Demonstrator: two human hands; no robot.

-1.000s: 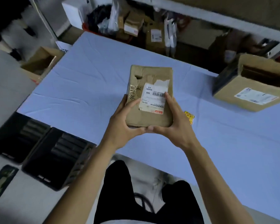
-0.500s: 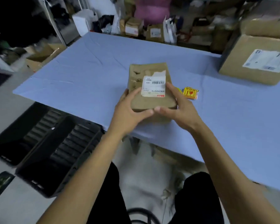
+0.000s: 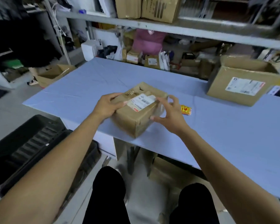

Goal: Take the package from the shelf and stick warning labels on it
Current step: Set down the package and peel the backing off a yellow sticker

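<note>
A small brown cardboard package with a white shipping label on top rests on the blue table near its front edge. My left hand lies on the package's left top edge, fingers pressed on it. Beside the package's right side hovers my right hand, fingers spread and mostly off the cardboard. A small stack of yellow and red warning labels lies on the table just right of my right hand.
A larger open cardboard box stands at the table's back right. Shelves with boxes and clutter run behind the table. Black plastic crates sit on the floor at the left. A brown box is on the floor farther back.
The package has gone from being held up in both hands to resting on the table. My right hand has let go and opened. The view has tilted up toward the shelves.
</note>
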